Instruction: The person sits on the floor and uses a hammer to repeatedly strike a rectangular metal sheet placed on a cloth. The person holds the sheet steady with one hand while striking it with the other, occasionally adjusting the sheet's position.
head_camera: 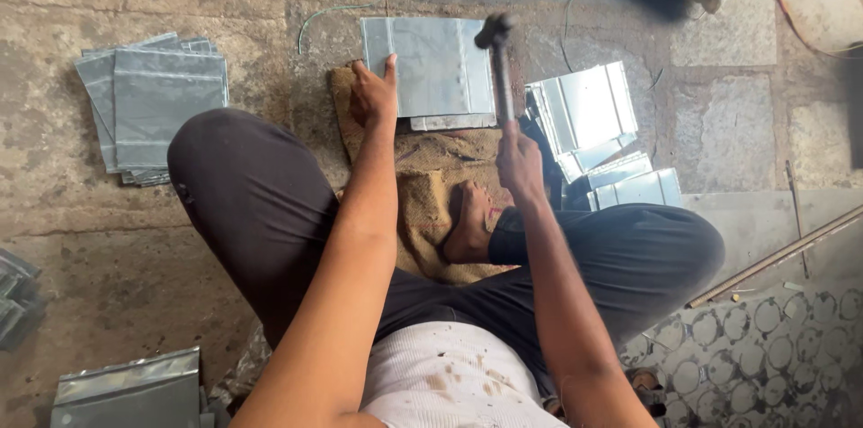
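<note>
Person sits cross-legged on stone floor [737,122]. Right hand [520,163], fingers clenched on hammer [498,68], head raised over metal sheet [431,64]. Left hand [373,91] pressed flat on the sheet's left edge, atop burlap sack [431,176]. Sheet stacks: far left [153,104], right [593,127].

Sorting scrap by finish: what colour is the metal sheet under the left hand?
Dull silver-grey, galvanised-looking, for the metal sheet held by the left hand; clearest in the head view.
</note>
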